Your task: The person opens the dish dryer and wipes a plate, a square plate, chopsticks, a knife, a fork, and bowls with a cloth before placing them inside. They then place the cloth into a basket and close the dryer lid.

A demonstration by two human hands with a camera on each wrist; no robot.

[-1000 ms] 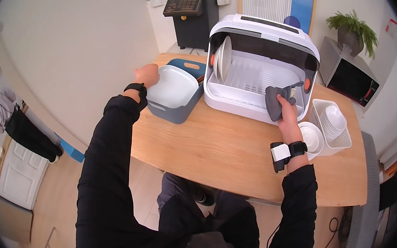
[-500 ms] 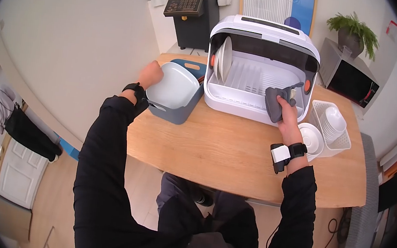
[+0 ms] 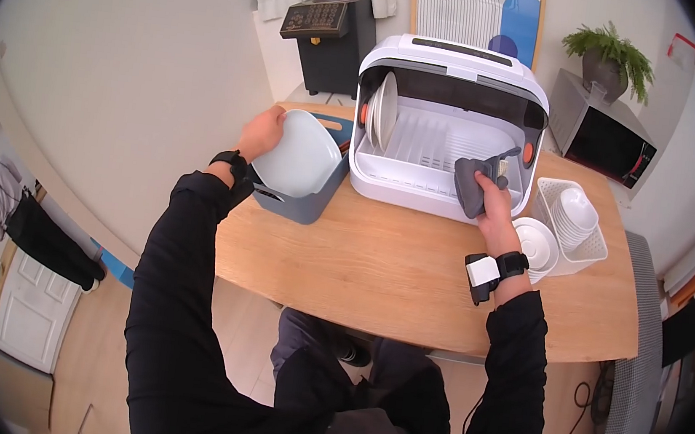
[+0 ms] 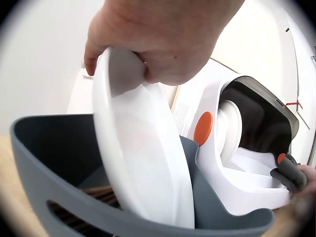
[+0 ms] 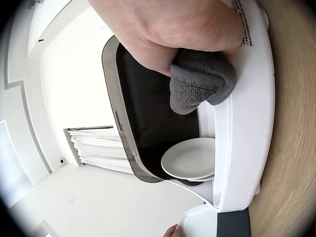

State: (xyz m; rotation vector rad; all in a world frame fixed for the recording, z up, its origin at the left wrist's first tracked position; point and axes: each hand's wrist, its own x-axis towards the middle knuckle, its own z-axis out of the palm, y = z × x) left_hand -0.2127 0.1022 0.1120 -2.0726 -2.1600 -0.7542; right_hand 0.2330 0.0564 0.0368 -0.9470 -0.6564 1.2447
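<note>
White dish point(image 3: 301, 154) tilts steeper now, rim pinched in the left grip point(image 3: 264, 132) — partly inside the blue-grey basket point(image 3: 301, 207), seemingly coming loose; right grip point(image 3: 495, 209) (by the rack point(image 3: 405, 195)) clasps a cloth point(image 3: 469, 189).

Tilted white dish point(image 3: 300, 157), bunched grey cloth point(image 5: 200, 81)

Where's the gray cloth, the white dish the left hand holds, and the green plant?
Gray cloth point(image 5: 201, 81): right wrist view, on its bunched middle.
White dish point(image 4: 143, 153): left wrist view, on its broad face.
Green plant point(image 3: 609, 53): head view, on its leaves.
</note>
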